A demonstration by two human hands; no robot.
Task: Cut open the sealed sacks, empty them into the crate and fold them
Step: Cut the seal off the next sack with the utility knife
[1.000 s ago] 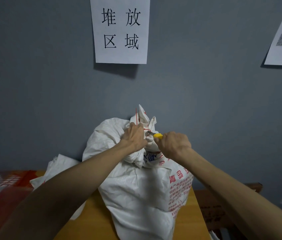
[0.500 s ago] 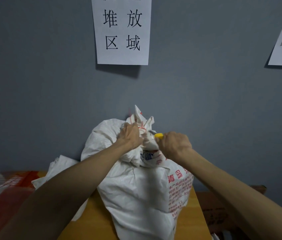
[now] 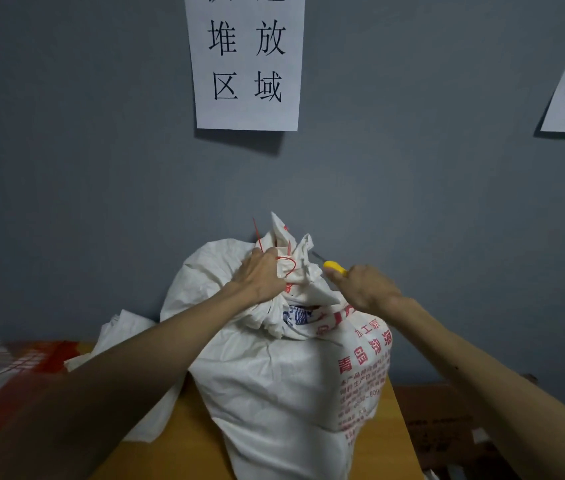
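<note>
A full white woven sack (image 3: 274, 382) with red print stands upright on a wooden table (image 3: 177, 459). Its bunched neck (image 3: 294, 258) carries a thin red tie (image 3: 288, 265), one end sticking up at the left. My left hand (image 3: 260, 275) grips the gathered neck from the left. To the right of the neck, my right hand (image 3: 364, 287) holds a yellow-handled knife (image 3: 334, 266). Its thin blade points up and left toward the neck but stands apart from it.
A second white sack (image 3: 118, 344) lies flat behind my left arm. A red-printed carton (image 3: 21, 365) sits at the left edge, a brown cardboard box (image 3: 447, 420) low at the right. The grey wall with two paper notices (image 3: 248, 60) stands close behind.
My right hand has drawn the knife back to the right, away from the neck. The red tie now shows as a loose loop with one end sticking up. My left hand has kept its grip.
</note>
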